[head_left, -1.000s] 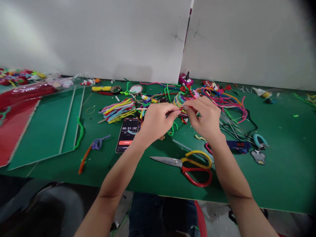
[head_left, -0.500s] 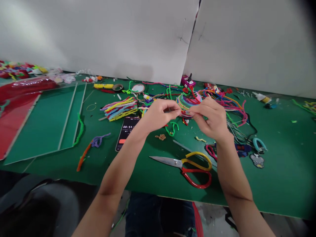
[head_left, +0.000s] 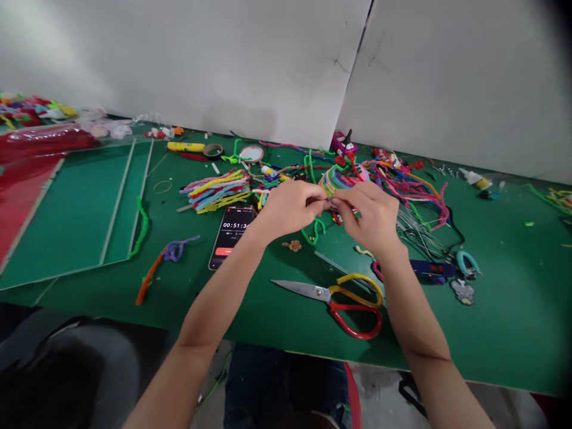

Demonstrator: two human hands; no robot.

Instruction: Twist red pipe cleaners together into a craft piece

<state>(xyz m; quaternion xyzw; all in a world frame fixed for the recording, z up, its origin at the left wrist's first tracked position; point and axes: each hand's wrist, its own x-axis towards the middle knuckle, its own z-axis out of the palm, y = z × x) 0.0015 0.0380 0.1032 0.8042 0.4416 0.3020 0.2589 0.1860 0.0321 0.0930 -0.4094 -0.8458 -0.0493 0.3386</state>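
My left hand (head_left: 295,205) and my right hand (head_left: 369,214) meet fingertip to fingertip above the table. Both are closed in a pinch; whatever lies between the fingertips is too small to make out. Just behind them is a coil of multicoloured pipe cleaners (head_left: 333,177). A bundle of cut pipe cleaners (head_left: 218,192) lies left of my left hand, above a phone (head_left: 230,235) with a running timer. Below the hands lie a small brown flower-shaped piece (head_left: 295,245) and a bent green pipe cleaner (head_left: 318,231). Scissors (head_left: 330,294) with one yellow and one red handle rest nearer to me.
A purple and orange pipe-cleaner piece (head_left: 165,262) lies on the green table (head_left: 513,322), left of the phone. A glass-like sheet (head_left: 96,208) covers the left side. At right are a dark blue tool (head_left: 431,271), a teal ring (head_left: 468,262) and a glue bottle (head_left: 473,177). White panels (head_left: 223,65) stand behind.
My right hand has moved left, closing the gap to my left hand so the fingertips now touch. The view has shifted slightly. The scissors and phone lie as before.
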